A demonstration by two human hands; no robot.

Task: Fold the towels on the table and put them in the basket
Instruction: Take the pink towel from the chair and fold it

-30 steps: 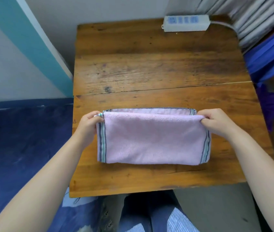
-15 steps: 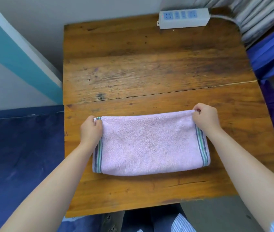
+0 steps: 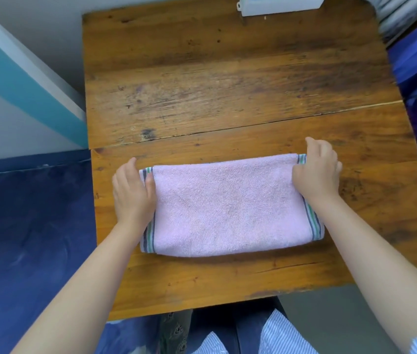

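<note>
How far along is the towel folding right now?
Done: the pink terry towel with striped ends lies folded lengthwise, flat on the worn wooden table. In hand: the left hand and right hand rest on its two short ends, fingers relaxed, no grip. Left: probably another fold, then moving it to the basket, which is not in view.

One pink towel (image 3: 228, 208), folded. One wooden tabletop (image 3: 228, 80). One white power strip (image 3: 279, 6) at the far edge. Two hands: left hand (image 3: 132, 192), right hand (image 3: 316, 169), one at each towel end.
</note>
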